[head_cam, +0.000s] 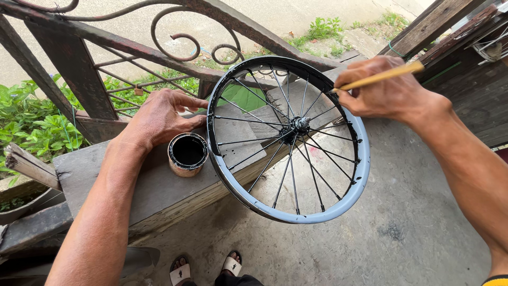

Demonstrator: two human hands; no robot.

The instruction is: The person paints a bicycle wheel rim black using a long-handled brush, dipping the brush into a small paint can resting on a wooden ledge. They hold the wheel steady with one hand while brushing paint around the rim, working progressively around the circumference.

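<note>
Green leafy weeds point(32, 124) fill the far left, behind a rusty dark iron railing with curled scrollwork point(79, 63). A weathered grey wooden plank point(106, 175) runs along the railing's foot and serves as a ledge. Over it stretches the left hand point(161, 116), fingers spread and thumb out, fingertips pressing the left side of the wheel rim, closed on nothing. Just below that hand a small round tin of black paint point(187, 153) stands upright on the plank, open, nearly touching the rim. To its right a small spoked bicycle wheel with a pale grey metal rim point(288, 139) lies tilted, its left part resting on the plank and its right part hanging over the bare concrete floor point(402, 233). Black paint covers its upper arc and the spokes. At the wheel's upper right the right hand point(389, 95) pinches a thin yellow wooden brush handle point(381, 77), whose tip meets the rim. Dark wooden boards point(471, 79) stand at the far right. Two sandalled feet point(206, 267) show at the bottom edge.
</note>
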